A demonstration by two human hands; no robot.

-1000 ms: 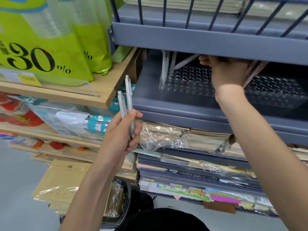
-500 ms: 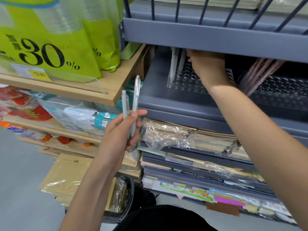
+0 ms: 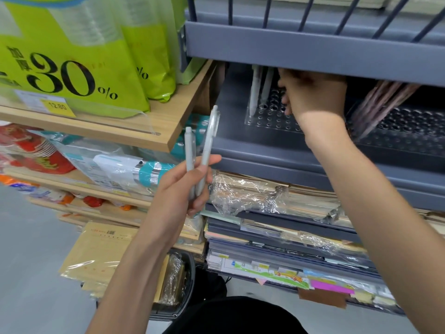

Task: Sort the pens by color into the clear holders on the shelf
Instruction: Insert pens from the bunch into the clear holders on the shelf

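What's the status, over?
Left hand holds two pale grey pens. Right hand at clear perforated holder. Grey upper shelf edge hides fingertips.

left hand (image 3: 183,189): grips two white pens (image 3: 204,150) | right hand (image 3: 310,95): over clear holder (image 3: 269,116)

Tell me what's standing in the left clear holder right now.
Two pale grey pens stand in the left clear holder, near its left end. The right hand covers the holder's right part, so any pens there or in its fingers can't be seen.

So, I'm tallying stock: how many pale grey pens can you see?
4: two in the left hand at and; two standing in the clear holder at and. The right hand may hide more.
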